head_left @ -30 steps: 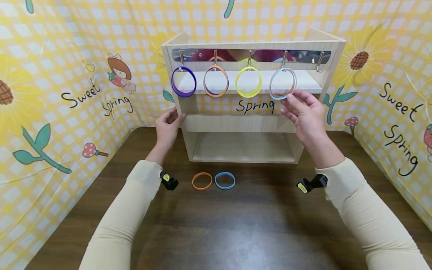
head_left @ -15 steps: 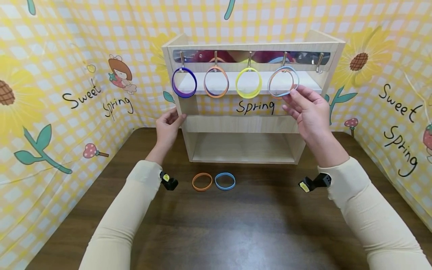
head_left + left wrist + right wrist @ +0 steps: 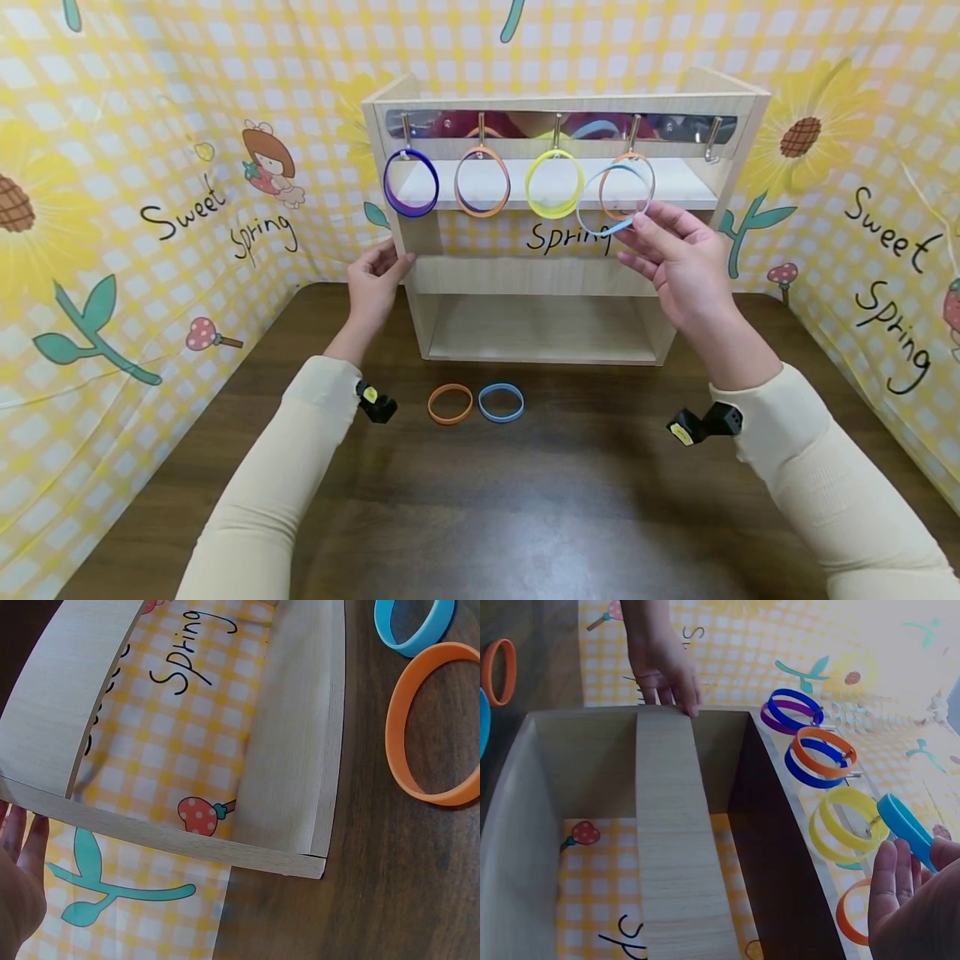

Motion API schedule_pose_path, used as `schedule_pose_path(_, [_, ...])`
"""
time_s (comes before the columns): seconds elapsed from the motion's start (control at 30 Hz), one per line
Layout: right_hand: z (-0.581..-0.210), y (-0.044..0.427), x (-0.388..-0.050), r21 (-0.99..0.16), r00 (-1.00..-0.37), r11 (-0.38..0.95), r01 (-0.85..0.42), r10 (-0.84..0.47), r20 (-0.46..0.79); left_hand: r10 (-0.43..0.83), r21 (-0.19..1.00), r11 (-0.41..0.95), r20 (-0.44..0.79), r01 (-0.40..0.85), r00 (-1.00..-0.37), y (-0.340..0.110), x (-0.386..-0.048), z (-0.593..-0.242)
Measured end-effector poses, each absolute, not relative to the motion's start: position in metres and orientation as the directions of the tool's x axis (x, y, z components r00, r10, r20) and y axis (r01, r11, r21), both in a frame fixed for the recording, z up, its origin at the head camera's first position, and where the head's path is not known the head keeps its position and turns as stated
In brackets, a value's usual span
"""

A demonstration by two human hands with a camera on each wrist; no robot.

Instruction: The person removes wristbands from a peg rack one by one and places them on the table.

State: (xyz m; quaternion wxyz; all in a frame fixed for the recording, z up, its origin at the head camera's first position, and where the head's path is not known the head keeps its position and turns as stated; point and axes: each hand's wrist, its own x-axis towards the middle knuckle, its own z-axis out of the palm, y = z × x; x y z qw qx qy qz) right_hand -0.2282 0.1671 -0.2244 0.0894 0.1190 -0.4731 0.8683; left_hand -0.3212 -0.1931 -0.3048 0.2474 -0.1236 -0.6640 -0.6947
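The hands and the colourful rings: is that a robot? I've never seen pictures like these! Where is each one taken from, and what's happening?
No robot here: a person is working with two bare hands. One picture comes from a camera on the person's head, looking forward and down. The other two come from small black cameras worn on the wrists, so each looks at its own hand's work.

The right hand pinches a thin, light-blue, rubbery-looking ring. The left hand touches the side of a pale wooden shelf. Near its top, silver metal hooks hold more rings, like the round yellow ones.

On the dark brown wooden table lie two others: a thin orange ring and a bright blue ring.
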Motion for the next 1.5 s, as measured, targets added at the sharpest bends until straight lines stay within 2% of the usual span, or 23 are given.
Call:
schedule_pose_path(0.3, [-0.251, 0.167, -0.222, -0.853, -0.955, -0.468, -0.232, -0.057, 0.291, -0.182, 0.862, -0.009, 0.497, 0.507, -0.848, -0.192, -0.322, -0.298])
schedule_pose_path(0.53, [-0.274, 0.168, -0.222, -0.899, -0.968, -0.406, -0.162, -0.111, 0.225, -0.206, 0.853, -0.005, 0.510, 0.522, -0.835, -0.196, -0.342, -0.312])
schedule_pose_path(0.83, [-0.299, 0.169, -0.221, -0.941, -0.974, -0.327, -0.086, -0.170, 0.148, -0.172, 0.865, -0.011, 0.492, 0.501, -0.853, -0.191, -0.324, -0.299])
schedule_pose_path(1.2, [-0.328, 0.168, -0.225, -0.971, -0.974, -0.241, -0.001, -0.219, 0.055, -0.201, 0.868, 0.010, 0.489, 0.497, -0.849, -0.199, -0.345, -0.318])
schedule_pose_path(1.5, [-0.352, 0.166, -0.232, -0.972, -0.971, -0.219, 0.086, -0.237, -0.033, -0.206, 0.865, 0.025, 0.495, 0.501, -0.844, -0.200, -0.345, -0.320])
